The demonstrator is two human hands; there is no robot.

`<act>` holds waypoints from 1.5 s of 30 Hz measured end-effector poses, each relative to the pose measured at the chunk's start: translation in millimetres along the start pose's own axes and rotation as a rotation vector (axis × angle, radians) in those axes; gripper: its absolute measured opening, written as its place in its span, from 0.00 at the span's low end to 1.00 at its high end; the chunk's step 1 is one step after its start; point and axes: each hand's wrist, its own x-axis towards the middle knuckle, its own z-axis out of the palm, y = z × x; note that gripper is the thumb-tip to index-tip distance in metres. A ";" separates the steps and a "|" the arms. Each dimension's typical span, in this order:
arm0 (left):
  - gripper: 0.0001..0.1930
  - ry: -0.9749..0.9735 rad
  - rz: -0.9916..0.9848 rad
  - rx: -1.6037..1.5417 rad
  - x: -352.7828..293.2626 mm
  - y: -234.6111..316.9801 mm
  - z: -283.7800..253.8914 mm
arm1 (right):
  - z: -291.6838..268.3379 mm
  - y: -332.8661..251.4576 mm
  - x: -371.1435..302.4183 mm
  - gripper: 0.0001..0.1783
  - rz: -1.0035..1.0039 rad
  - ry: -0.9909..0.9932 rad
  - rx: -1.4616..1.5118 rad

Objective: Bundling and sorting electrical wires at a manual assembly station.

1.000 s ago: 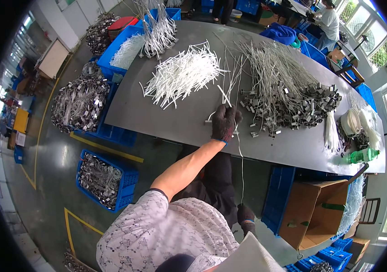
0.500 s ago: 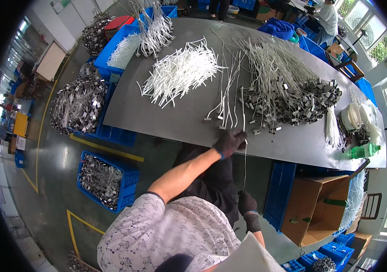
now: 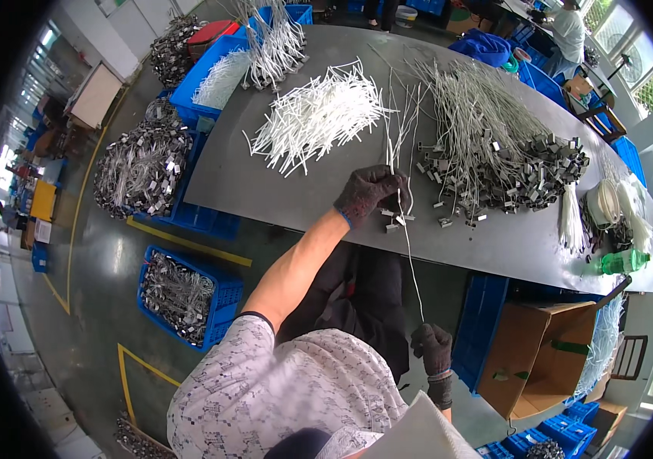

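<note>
My left hand (image 3: 372,193), in a dark glove, is closed over the near edge of the table with a thin pale wire (image 3: 414,268) in its fingers. A short white sleeve (image 3: 390,154) sticks up from that grip. The wire runs down taut to my right hand (image 3: 432,348), also gloved, which pinches its lower end below the table edge. A few wires with small metal clips (image 3: 395,223) lie beside and under my left hand. Beyond it spreads a heap of white tube pieces (image 3: 323,115). To the right lies a big bundle of wires with metal clips (image 3: 506,172).
Blue crates of clipped wires (image 3: 181,298) stand on the floor at the left. An open cardboard box (image 3: 537,356) is below the table's right side. A green bottle (image 3: 623,262) and a white spool (image 3: 602,203) sit on the table's right end. Another person (image 3: 567,38) works far right.
My left hand has moved up and slightly left over the table, away from my right hand. The wire stretch between my hands is longer, and the head view has shifted a little.
</note>
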 end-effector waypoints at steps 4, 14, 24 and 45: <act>0.13 0.076 -0.061 -0.097 6.3 2.8 3.4 | 10.7 10.4 2.7 0.21 -0.068 0.059 -0.055; 0.17 0.043 -0.114 0.130 3.2 -12.8 2.5 | 27.4 32.5 32.0 0.16 -0.374 0.366 -0.325; 0.14 0.170 -0.112 0.564 8.2 -0.3 -9.8 | 32.4 37.3 36.9 0.08 -0.646 0.470 -0.714; 0.11 -0.131 -0.057 0.655 -42.3 -95.0 49.2 | 79.8 -61.4 141.0 0.29 -0.408 0.292 0.358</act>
